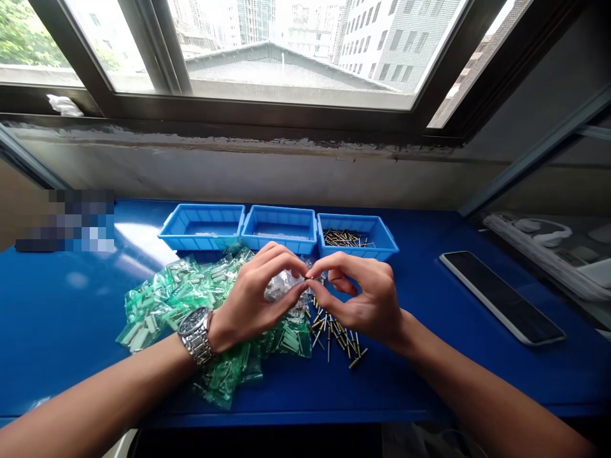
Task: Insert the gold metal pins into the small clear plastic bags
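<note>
1. The thing in hand is a tiny dark sliver, perhaps metal (309, 278), held near the centre over the table; it is too small and too covered by fingertips to identify surely.
2. Grip: the left hand (260, 286) and right hand (371, 292) each pinch it between thumb and forefinger, tips nearly touching.
3. Handling, as a judgement: very light, probably stiff and smooth, easy to drop; a fingertip pinch at each end suits it.
4. At five o'clock from the hands lie loose, slim brass-and-silver metal pins (334, 334); these would likely roll, and are best taken by the shaft.
5. From seven to ten o'clock spreads a heap of shiny green plastic packets with pale pieces inside (157, 299), likely soft and slippery, with crinkled clear plastic (281, 286) behind the left fingers.
6. Three blue plastic bins stand in a row: left (203, 243) at ten o'clock, middle (279, 243) at eleven, right (353, 222) between one and two, with more pins (342, 238) in it.
7. At three o'clock a dark-screened phone with a pale edge (501, 296) rests on the glossy blue table (420, 235).
8. Beyond, at twelve, are a worn pale wall (286, 172) and a dark-framed window (267, 109), daylight glaring on the tabletop.
</note>
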Tool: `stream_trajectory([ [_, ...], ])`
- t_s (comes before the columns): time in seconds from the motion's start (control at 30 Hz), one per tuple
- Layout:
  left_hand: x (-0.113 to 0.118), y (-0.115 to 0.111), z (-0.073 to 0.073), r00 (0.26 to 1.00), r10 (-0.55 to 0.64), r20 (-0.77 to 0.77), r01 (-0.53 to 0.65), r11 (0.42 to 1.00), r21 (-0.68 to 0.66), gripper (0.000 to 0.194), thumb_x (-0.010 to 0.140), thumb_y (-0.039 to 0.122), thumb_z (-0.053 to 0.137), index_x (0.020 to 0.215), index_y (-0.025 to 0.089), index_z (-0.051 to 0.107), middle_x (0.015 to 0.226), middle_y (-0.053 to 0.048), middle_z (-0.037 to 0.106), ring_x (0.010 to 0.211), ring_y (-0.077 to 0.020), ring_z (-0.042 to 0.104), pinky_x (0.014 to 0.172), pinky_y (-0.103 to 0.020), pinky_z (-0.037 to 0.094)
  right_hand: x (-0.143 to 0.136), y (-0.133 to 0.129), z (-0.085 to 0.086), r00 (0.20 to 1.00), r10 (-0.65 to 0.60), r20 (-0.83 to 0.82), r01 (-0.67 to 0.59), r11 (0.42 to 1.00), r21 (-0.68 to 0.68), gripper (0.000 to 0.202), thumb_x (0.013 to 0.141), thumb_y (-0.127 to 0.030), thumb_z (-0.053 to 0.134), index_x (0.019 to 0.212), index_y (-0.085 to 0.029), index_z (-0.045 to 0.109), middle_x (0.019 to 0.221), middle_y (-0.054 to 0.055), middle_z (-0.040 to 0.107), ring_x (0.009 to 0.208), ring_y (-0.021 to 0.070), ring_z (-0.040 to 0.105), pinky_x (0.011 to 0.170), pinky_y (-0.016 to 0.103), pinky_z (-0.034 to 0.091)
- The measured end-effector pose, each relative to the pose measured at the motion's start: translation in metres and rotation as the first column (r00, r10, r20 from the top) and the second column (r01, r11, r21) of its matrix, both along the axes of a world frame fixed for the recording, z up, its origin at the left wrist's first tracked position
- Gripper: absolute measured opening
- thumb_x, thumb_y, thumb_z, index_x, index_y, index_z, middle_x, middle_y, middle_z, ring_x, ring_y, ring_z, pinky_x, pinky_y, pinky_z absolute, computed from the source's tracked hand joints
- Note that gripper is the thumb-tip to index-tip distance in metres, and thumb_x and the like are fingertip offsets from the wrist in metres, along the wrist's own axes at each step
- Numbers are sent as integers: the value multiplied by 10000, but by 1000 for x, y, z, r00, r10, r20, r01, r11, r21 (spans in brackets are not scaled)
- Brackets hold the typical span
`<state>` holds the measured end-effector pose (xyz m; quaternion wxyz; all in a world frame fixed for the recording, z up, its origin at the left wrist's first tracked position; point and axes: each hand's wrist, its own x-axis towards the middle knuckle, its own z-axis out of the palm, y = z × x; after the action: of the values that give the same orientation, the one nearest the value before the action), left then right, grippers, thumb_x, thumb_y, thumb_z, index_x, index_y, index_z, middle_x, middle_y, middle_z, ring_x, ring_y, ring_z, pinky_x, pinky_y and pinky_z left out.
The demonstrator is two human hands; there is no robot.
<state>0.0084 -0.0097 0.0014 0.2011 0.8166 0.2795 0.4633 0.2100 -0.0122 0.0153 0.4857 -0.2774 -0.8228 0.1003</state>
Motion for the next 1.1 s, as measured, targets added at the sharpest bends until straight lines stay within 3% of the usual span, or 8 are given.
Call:
stream_trajectory([
  [0.13, 0, -1, -2, 1000, -22, -13, 22, 1000, 6, 71, 926, 129, 666, 994, 145, 654, 936, -59, 666, 892, -186, 595, 770, -346, 505, -1, -1, 1, 1000, 14, 15, -14, 1000, 1, 65, 862, -147, 719, 915, -170, 690, 578, -93, 450, 458, 46, 382, 453, 215, 343],
  [0.47, -2, 0, 3, 993, 78, 84, -81, 996, 25, 58, 929, 143, 684, 980, 157, 660, 907, -37, 675, 879, -170, 608, 790, -345, 516, 3, 3, -1, 999, -35, 39, 38, 994, -104, 28, 902, -188, 700, 908, -161, 703, 565, -83, 409, 478, 66, 391, 480, 231, 364],
  [0.7, 0, -1, 3, 997, 41, 68, -45, 997, 63, 100, 909, 125, 705, 997, 156, 668, 923, -46, 691, 889, -178, 612, 765, -341, 530, 0, 6, -6, 992, 72, 106, -45, 971, -235, 106, 913, -231, 722, 973, -144, 713, 582, -88, 398, 486, 61, 382, 481, 225, 343],
  [0.87, -1, -1, 4, 995, 65, 81, -69, 997, 44, 79, 928, 145, 687, 998, 168, 660, 913, -44, 683, 880, -179, 608, 771, -350, 528, 2, 6, -4, 995, 39, 87, -22, 981, -193, 60, 917, -212, 691, 939, -159, 710, 573, -87, 392, 473, 67, 378, 477, 228, 352],
  [1.1, -2, 0, 3, 998, 46, 42, -45, 999, -9, 45, 943, 181, 675, 984, 178, 657, 921, -42, 676, 880, -180, 607, 770, -346, 522, 2, 1, 1, 999, -32, -11, 32, 999, -8, 32, 893, -189, 718, 922, -178, 710, 563, -80, 485, 448, 63, 403, 458, 222, 370],
])
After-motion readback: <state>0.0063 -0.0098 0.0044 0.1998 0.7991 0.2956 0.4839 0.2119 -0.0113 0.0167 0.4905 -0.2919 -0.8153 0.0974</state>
